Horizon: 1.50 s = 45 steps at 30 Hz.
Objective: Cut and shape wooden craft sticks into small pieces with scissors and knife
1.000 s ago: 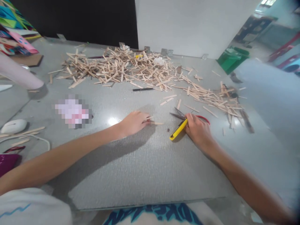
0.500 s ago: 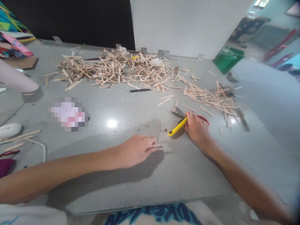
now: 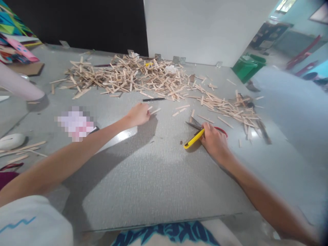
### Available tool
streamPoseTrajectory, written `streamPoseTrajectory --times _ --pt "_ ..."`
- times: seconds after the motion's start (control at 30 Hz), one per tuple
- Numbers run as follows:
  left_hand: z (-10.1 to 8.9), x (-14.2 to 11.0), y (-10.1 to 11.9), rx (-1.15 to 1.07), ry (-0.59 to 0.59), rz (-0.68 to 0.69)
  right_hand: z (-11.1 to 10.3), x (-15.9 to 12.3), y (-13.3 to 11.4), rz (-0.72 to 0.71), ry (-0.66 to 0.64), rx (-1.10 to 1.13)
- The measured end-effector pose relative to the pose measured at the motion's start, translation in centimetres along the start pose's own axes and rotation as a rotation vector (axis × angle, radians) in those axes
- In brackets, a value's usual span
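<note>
My left hand (image 3: 139, 114) is closed on two short wooden craft sticks (image 3: 155, 111), whose ends stick out past the fingers toward the right. It is above the table, just short of a black pen (image 3: 153, 99). My right hand (image 3: 214, 140) is closed around a yellow utility knife (image 3: 194, 139), which points down to the left. Scissors (image 3: 193, 125) with a red handle lie at the same hand, blades parted and pointing left. The hand covers their middle, so whether it also grips them I cannot tell.
A long heap of craft sticks (image 3: 125, 77) spreads along the back, trailing to the right (image 3: 225, 102). On the left are a blurred-out object (image 3: 74, 121), a white mouse (image 3: 12, 141) and a pale roll (image 3: 20, 85). A green bin (image 3: 248, 66) stands beyond the table.
My left hand first came toward me with the sticks, then swung away to the far side near the pen. My right hand, the knife and the scissors have stayed almost still.
</note>
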<state>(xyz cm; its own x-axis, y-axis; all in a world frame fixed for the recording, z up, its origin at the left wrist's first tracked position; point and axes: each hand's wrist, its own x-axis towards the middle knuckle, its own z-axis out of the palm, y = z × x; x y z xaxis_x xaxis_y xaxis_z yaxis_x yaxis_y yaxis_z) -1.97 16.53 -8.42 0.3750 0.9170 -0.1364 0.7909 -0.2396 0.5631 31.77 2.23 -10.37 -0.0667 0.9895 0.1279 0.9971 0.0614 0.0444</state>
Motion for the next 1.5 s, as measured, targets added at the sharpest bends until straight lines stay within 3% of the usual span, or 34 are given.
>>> streamPoseTrajectory --times 0.13,0.27,0.43,0.5,0.6,0.77,0.93,1.13,1.5 --pt "0.0 -0.9 0.2 -0.147 0.09 0.002 -0.3 -0.4 0.3 -0.019 0.174 0.157" --pt "1.5 -4.4 2.5 -0.353 -0.059 0.003 -1.1 -1.4 -0.2 -0.06 0.33 0.435" --pt "4.6 -8.4 5.6 -0.689 -0.238 0.032 -1.2 -3.2 -2.8 -0.11 0.454 0.726" --pt "5.9 -9.4 6.3 -0.961 -0.396 0.071 -1.2 -4.0 -3.9 -0.131 0.434 0.873" --pt "7.4 -10.1 6.8 -1.07 -0.523 0.081 -1.7 -4.7 -4.9 -0.135 0.359 0.993" --pt "8.4 -10.1 6.5 -1.179 -0.458 -0.006 -2.3 -4.6 -5.2 -0.125 0.302 1.043" --pt "9.0 -10.1 6.2 -1.197 -0.49 0.164 -2.2 -4.6 -5.5 -0.063 0.318 1.106" --pt "9.0 -10.7 6.6 -1.164 -0.574 0.156 -2.2 -5.5 -5.7 -0.135 0.162 1.24" --pt "9.3 -11.2 6.8 -1.144 -0.606 0.231 -1.6 -5.4 -6.1 -0.214 0.189 1.229"
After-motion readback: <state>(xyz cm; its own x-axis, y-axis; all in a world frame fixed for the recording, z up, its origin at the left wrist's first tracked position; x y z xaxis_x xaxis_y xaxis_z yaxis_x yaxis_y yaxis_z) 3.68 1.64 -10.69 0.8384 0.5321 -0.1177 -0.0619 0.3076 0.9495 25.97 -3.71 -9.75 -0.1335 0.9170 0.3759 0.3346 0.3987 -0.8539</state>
